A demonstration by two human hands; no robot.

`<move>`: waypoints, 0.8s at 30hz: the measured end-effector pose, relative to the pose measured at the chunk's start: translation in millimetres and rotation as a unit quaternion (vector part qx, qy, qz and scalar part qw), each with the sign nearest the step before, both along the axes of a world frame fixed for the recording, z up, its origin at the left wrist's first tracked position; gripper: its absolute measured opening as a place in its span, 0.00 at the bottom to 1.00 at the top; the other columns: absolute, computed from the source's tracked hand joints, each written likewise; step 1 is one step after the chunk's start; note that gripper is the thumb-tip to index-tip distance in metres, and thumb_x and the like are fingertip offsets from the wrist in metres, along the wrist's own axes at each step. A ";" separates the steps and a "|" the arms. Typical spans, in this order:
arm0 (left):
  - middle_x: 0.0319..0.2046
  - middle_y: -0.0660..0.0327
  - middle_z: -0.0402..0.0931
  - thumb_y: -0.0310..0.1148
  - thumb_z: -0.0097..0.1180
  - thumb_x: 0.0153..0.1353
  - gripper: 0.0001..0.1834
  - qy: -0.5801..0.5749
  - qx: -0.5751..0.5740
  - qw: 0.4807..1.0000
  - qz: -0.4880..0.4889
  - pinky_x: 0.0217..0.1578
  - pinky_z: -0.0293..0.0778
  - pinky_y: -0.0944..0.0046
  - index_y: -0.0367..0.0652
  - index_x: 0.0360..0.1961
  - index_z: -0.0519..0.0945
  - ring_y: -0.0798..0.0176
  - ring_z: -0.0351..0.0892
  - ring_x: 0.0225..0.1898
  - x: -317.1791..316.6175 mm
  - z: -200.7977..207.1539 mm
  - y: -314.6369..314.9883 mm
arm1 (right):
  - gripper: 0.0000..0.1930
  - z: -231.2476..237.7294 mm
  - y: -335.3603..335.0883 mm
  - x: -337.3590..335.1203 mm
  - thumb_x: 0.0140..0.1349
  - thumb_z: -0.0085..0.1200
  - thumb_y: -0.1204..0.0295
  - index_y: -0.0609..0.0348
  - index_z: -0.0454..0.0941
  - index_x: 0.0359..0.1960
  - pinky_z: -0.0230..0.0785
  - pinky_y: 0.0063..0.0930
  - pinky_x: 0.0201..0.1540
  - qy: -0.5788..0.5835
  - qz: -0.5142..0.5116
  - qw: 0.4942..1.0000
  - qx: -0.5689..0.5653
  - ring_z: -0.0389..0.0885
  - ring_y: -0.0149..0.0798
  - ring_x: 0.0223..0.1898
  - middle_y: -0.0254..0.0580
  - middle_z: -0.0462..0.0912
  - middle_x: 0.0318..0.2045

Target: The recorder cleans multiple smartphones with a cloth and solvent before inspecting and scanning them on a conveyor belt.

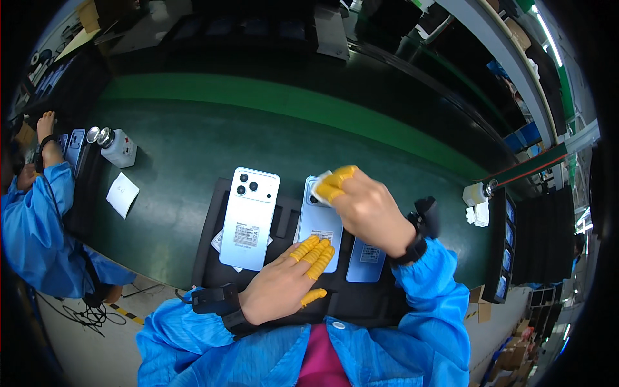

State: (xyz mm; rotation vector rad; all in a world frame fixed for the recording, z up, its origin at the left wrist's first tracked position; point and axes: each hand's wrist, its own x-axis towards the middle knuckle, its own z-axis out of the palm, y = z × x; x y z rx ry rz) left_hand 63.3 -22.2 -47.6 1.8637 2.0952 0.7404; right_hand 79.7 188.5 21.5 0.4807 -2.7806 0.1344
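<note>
In front of me a black tray (205,271) bears three light-blue phones, backs up. My left hand (277,284), in yellow finger cots, lies with outstretched fingers on the lower part of the middle phone (327,227). Between the cot-covered fingertips of my right hand (373,209) is a folded white wipe (318,188), touching that phone's camera area, which is partly hidden. The left phone (249,209) sits raised and slanted, with a white paper piece (217,241) showing beneath it. Under my right wrist, the right phone (365,272) is partly covered.
On the green table (174,151) stand a white pump bottle (120,149) and a paper slip (122,195) at left. Another bottle (474,194), crumpled tissue (478,214) and a phone tray (494,284) are at right. A co-worker's blue sleeve (39,213) is far left.
</note>
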 end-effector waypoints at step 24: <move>0.63 0.45 0.61 0.42 0.61 0.56 0.39 -0.022 0.001 0.996 0.085 0.66 0.55 0.53 0.33 0.64 0.62 0.45 0.55 0.68 -20.1 28.7 -40.3 | 0.08 11.0 58.6 -18.9 0.45 0.57 0.86 0.67 0.84 0.29 0.77 0.36 0.40 0.040 -0.182 0.982 0.023 0.81 0.49 0.35 0.52 0.82 0.29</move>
